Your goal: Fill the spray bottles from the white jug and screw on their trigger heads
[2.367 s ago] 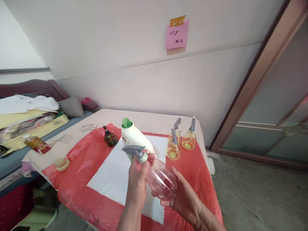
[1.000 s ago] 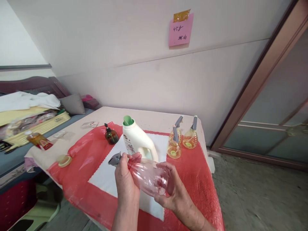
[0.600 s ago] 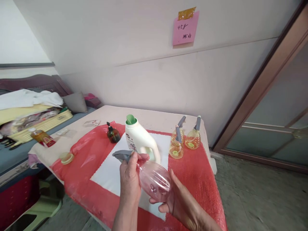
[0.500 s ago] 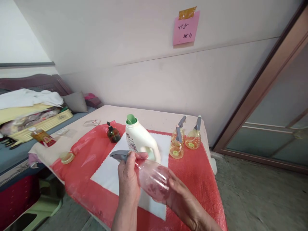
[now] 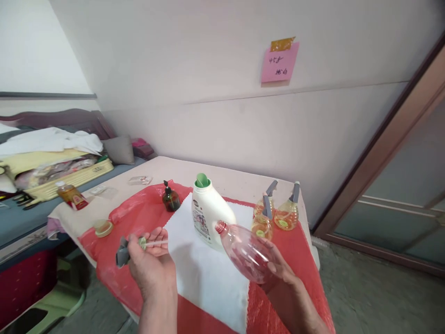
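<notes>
Pink clear bottle (image 5: 245, 253) is leaning over the right edge of the white cloth (image 5: 215, 292), uncapped neck pointing up and left; contact with the cream jug (image 5: 208, 213) behind: cannot tell. Right hand (image 5: 283, 276) is gripping it, closed around the base end. Left hand (image 5: 153, 262), well apart from the bottle, is clamping the grey spray head (image 5: 123, 253) between thumb and fingers, its pale tube (image 5: 156, 242) pointing right across the fingers. Jug is standing on the cloth, green insert (image 5: 202, 180) sitting in its mouth. Red sheet (image 5: 120, 278) is lying underneath. Three yellow spray bottles (image 5: 287, 215) are standing right of the jug; dark pump bottle (image 5: 171, 201) is standing left.
</notes>
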Motion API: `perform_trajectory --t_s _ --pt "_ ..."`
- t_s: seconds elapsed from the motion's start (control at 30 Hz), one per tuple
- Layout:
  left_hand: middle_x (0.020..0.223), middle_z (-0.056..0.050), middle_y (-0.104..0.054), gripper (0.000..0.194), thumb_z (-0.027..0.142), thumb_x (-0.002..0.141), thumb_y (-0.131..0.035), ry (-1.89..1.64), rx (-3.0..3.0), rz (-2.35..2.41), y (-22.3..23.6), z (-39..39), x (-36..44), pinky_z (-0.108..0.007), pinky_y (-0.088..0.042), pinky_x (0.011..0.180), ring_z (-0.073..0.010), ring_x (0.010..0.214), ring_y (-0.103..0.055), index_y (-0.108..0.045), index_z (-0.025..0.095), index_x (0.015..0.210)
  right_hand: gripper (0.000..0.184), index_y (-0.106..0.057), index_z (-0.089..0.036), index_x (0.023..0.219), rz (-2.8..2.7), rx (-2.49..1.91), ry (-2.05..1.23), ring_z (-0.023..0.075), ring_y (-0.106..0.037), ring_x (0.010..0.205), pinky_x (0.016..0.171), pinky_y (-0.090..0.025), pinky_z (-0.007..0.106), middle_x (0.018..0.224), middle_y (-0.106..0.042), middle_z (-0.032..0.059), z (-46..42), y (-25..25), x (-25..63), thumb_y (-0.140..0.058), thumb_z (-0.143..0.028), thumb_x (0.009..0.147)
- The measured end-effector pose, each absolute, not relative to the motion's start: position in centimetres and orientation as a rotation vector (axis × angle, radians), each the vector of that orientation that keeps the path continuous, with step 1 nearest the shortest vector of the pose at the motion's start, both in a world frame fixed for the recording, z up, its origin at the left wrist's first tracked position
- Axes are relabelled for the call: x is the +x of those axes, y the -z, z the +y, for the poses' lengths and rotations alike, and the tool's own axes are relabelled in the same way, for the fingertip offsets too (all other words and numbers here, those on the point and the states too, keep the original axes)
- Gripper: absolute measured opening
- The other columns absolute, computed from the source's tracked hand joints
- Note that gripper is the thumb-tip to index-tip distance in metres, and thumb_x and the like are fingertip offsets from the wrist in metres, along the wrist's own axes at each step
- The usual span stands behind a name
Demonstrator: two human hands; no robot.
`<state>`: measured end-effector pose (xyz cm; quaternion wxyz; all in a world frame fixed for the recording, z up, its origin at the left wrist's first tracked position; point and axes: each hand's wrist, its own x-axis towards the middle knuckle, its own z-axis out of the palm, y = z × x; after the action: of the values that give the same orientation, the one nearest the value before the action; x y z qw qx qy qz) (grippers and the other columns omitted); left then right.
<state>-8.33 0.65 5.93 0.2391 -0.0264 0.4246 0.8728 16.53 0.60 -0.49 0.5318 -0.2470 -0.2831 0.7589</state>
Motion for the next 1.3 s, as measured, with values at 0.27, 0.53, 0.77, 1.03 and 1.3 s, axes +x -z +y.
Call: perform_trajectory --t_s 0.27,0.53,0.77,1.03,1.3 --pt "0.075 -0.003 -0.064 0.028 0.046 0.083 -0.058 -2.322 -0.138 1.100 -5.5 1.3 -8.5 -0.036 -0.052 0.085 -0.0160 0.073 -0.065 -0.052 0.019 0.079 0.057 -0.053 -0.033 0.120 -1.084 -0.834 -1.348 0.0223 -0.054 0.113 0.088 -0.047 0.032 0.130 -0.054 0.0029 5.2 -8.4 15.0 -0.080 -0.041 0.070" --pt "0.077 -0.005 -0.065 0.032 0.048 0.079 -0.066 -2.293 -0.204 0.996 -4.7 1.4 -9.4 -0.035 -0.052 0.084 -0.0163 0.075 -0.065 -0.055 0.018 0.082 0.066 -0.051 -0.037 0.126 -1.647 -1.093 -0.849 0.0278 -0.053 0.115 0.086 -0.051 0.041 0.135 -0.049 0.0027 9.9 -14.6 13.6 -0.079 -0.045 0.068" --pt "0.076 -0.005 -0.065 0.031 0.046 0.080 -0.066 -2.280 -0.232 0.944 -5.2 1.4 -9.7 -0.035 -0.052 0.083 -0.0163 0.074 -0.065 -0.054 0.017 0.081 0.063 -0.050 -0.039 0.130 -1.983 -1.144 -0.500 0.0288 -0.052 0.116 0.098 -0.044 0.050 0.132 -0.052 0.0009 10.5 -17.9 11.6 -0.072 -0.043 0.072" --pt "0.075 -0.004 -0.065 0.029 0.044 0.080 -0.065 -2.261 -0.242 0.907 -5.7 0.7 -10.0 -0.035 -0.050 0.084 -0.0159 0.072 -0.065 -0.054 0.018 0.080 0.070 -0.051 -0.031 0.133 -1.984 -1.173 -0.460 0.0321 -0.052 0.118 0.096 -0.046 0.052 0.131 -0.055 0.0069 12.6 -22.2 7.7 -0.072 -0.049 0.068" --pt "0.074 -0.004 -0.064 0.027 0.043 0.082 -0.063 -2.254 -0.231 0.891 -5.9 0.5 -10.4 -0.035 -0.050 0.084 -0.0156 0.072 -0.065 -0.053 0.018 0.080 0.068 -0.051 -0.031 0.132 -1.935 -1.158 -0.464 0.0321 -0.054 0.117 0.093 -0.048 0.049 0.131 -0.055 0.0098 14.1 -22.8 5.7 -0.071 -0.046 0.070"
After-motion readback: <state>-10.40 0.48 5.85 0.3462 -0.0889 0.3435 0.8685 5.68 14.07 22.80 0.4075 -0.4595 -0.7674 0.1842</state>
